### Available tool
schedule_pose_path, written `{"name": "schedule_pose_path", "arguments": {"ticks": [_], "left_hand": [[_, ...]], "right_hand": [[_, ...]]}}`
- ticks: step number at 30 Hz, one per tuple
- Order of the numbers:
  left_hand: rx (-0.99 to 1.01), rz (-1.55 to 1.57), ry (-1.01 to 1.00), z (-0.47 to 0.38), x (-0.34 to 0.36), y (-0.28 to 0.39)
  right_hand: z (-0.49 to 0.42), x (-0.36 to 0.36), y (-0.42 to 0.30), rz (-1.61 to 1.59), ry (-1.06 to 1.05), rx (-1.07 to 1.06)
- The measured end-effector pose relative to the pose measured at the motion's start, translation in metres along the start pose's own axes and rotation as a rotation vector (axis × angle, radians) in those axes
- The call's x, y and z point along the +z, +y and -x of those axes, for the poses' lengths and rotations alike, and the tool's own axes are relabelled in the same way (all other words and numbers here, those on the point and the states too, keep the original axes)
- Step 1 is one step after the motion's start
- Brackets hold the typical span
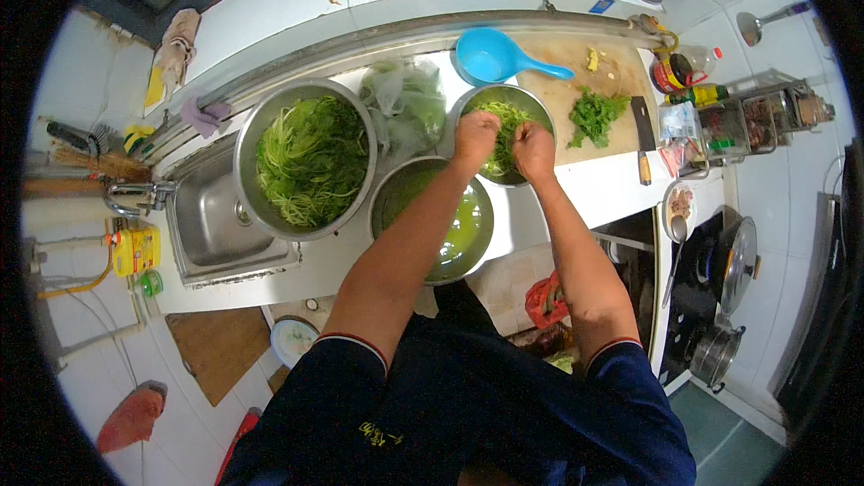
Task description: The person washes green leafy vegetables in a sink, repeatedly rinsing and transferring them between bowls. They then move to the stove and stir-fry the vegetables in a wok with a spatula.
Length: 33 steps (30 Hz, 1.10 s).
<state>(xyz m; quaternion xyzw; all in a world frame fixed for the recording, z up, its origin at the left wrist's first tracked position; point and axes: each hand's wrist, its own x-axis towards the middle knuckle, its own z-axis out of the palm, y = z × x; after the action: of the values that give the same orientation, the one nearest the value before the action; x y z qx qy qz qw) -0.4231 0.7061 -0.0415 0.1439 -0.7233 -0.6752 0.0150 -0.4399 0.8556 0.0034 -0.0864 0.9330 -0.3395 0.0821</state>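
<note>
My left hand and my right hand are side by side over a small metal bowl, fingers curled in at thin green vegetable stems. Whether strands are pinched between my fingertips is too small to tell. Below my left forearm, a wider metal basin holds greenish liquid that reflects the light. Farther left, a large metal basin is heaped with leafy green stems. Between the bowls lies a clear plastic bag with greens inside.
A blue plastic ladle sits behind the small bowl. On the wooden cutting board are leafy herbs and a cleaver, its handle overhanging. Left is a steel sink; right, a spoon rests on a small dish near the stove.
</note>
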Motion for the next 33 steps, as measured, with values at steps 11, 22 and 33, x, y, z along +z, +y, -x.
{"name": "schedule_pose_path", "arguments": {"ticks": [11, 22, 33], "left_hand": [[-0.006, 0.046, 0.074, 0.095, -0.059, 0.026], [-0.463, 0.47, 0.334, 0.229, -0.127, -0.032], [-0.384, 0.494, 0.123, 0.284, -0.2, 0.022]], "right_hand": [[0.098, -0.016, -0.036, -0.181, -0.029, 0.236], [0.157, 0.071, 0.041, -0.348, -0.491, 0.428], [0.239, 0.035, -0.024, -0.399, -0.347, 0.648]]}}
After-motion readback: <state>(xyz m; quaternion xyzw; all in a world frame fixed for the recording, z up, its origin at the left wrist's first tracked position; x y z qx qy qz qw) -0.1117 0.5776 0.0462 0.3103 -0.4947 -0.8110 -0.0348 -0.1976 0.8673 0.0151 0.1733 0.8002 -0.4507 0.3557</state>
